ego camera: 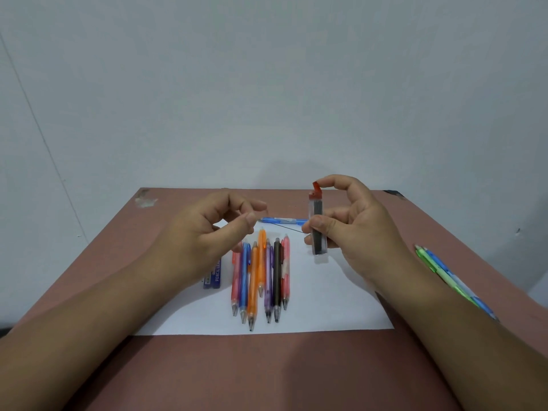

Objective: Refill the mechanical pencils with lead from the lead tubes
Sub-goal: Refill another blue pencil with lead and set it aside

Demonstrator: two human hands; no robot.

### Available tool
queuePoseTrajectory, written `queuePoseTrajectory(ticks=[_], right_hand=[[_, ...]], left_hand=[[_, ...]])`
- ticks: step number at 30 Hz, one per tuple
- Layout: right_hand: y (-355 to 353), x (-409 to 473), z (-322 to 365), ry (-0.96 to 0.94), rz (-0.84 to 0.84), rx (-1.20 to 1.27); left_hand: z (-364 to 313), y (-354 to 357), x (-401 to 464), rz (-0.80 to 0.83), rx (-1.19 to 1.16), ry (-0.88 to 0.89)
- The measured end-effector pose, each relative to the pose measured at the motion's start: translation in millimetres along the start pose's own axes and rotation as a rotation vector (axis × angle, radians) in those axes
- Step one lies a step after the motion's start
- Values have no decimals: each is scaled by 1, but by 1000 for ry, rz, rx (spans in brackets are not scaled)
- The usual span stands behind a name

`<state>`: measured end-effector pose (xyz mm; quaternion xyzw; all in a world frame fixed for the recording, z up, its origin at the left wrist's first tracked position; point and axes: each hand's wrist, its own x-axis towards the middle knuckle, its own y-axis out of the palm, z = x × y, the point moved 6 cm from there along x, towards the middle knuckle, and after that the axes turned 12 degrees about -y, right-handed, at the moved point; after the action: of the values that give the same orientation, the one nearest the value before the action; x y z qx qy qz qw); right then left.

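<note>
My right hand [353, 229] holds a clear lead tube [318, 229] upright above the white paper, its red cap [316, 189] flipped open under my index fingertip. A thin black lead [284, 228] stretches from the fingers of my left hand [207, 232] toward my right thumb. My left hand pinches its left end between thumb and index finger. Several mechanical pencils [261, 277] lie side by side on the paper, tips toward me. A blue pencil [284, 221] lies crosswise behind them.
A white sheet of paper [326, 307] covers the middle of the brown table [267, 375]. A blue lead box [213, 275] lies left of the pencils, partly under my left wrist. Green and blue pencils [444, 274] lie at the right. A pale wall stands behind.
</note>
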<state>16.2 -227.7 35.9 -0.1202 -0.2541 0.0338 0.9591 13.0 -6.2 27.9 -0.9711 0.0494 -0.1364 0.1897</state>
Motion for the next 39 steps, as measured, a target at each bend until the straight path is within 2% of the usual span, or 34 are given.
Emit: queuePoseTrajectory(ticks=[10, 15, 25, 29, 32, 36, 39], right_hand=[[-13, 4, 2, 16, 8, -45], [-14, -1, -6, 74, 179, -61], [-1, -8, -18, 44, 485, -576], [-7, -5, -17, -9, 387, -665], [-13, -1, -11, -153, 237, -585], [-5, -2, 0, -408, 172, -577], [1, -2, 1, -489, 151, -589]], left_hand=[[6, -9, 3, -61, 1, -50], [13, -11, 8, -69, 5, -73], [18, -2, 7, -25, -57, -140], [13, 2, 4, -9, -63, -152], [14, 3, 3, -9, -30, -165], [11, 3, 3, -95, 213, -107], [8, 5, 3, -143, 325, -12]])
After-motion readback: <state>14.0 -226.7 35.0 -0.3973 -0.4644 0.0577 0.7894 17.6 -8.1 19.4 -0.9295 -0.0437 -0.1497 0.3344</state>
